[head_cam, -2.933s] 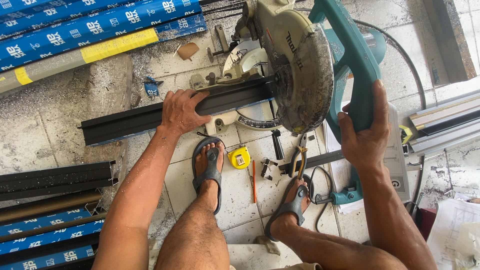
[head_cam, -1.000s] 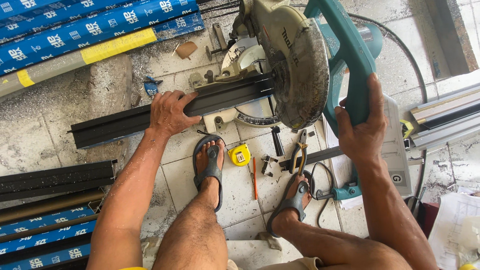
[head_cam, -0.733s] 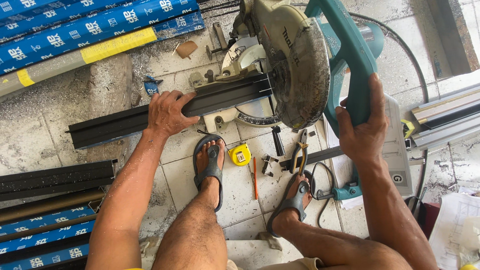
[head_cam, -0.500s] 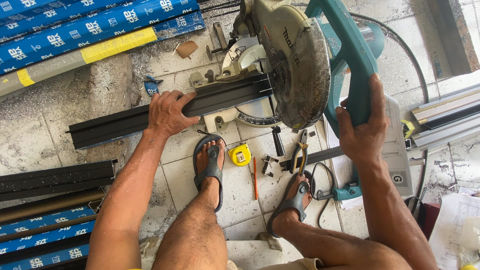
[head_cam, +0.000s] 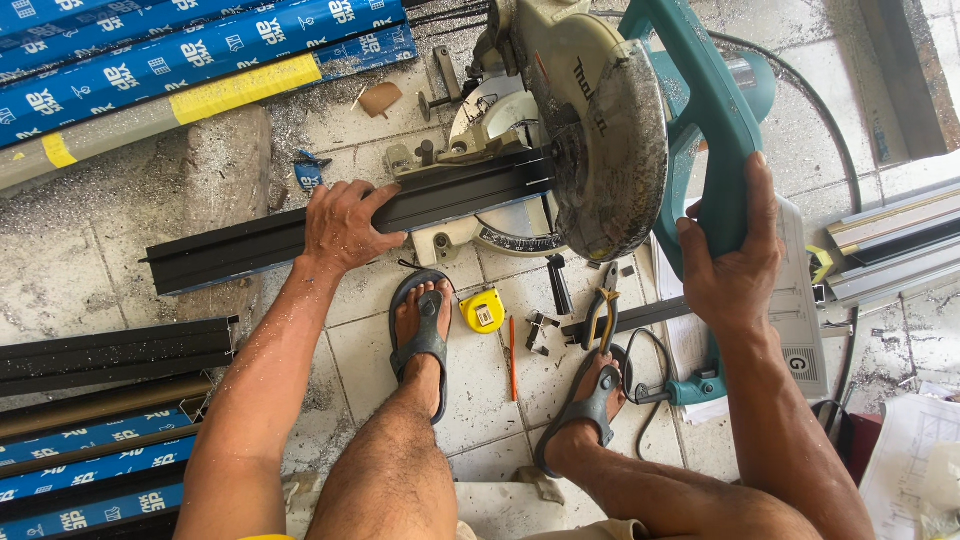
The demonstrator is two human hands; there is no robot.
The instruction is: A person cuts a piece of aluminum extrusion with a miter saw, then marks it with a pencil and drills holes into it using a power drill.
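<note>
**Saw head over the black profile; stock barely shifted**

Landmark: teal-handled mitre saw with a grey round blade guard (head_cam: 600, 130), standing on the tiled floor (head_cam: 70, 280).

Left hand (head_cam: 340, 225): lies palm down, fingers spread, on the long black aluminium profile (head_cam: 240, 245), pressing it against the saw's fence. The profile runs from well left of the saw, under the hand, to the blade guard, where its right end disappears.

Right hand (head_cam: 730, 270): wrapped closed around the saw's teal handle (head_cam: 715, 120), thumb on the near side. Whether the trigger is pressed cannot be told.

Change over the last few seconds: the left hand has slid a little leftward along the profile, and the profile's left end sits slightly further from the saw. Both grips are otherwise as before, and the head has not visibly dropped. Judgement: stock placed for length and held; the cut looks not yet made.

In front of the saw, between the sandalled feet: yellow tape measure (head_cam: 483, 310), orange pencil (head_cam: 513, 358), pliers (head_cam: 600, 315). Far left of the saw: blue-wrapped profiles (head_cam: 180, 50).
</note>
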